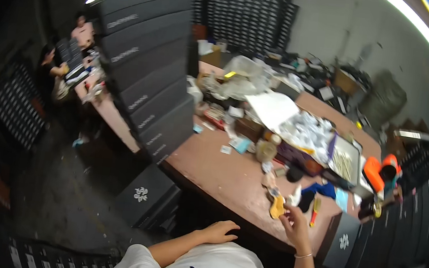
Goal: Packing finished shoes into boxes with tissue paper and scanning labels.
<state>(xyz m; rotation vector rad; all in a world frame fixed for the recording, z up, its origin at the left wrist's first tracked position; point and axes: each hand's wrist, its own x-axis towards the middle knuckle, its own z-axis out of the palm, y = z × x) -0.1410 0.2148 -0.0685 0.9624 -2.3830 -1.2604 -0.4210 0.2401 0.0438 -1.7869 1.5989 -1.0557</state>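
Note:
At the table's near edge, my right hand (295,227) reaches in with its fingers curled. Its fingertips close on the right edge of a small yellow, soft-looking piece (276,208), a cloth or sponge; I cannot tell which. My left hand (220,232) is held in front of my white shirt, empty, its fingers stretched out. Just beyond the yellow piece are a white crumpled bit (295,196), a dark blue cloth (323,189) and a black item (305,201). A red and yellow handled tool (315,212) lies to the right of my right hand.
The brown table (211,162) carries a jar (266,151), a box of crumpled white paper (306,133) and a tray of thin sticks (345,162). Black boxes (148,69) tower at left; others (344,242) stand right. Two people sit at a table (114,118) far left.

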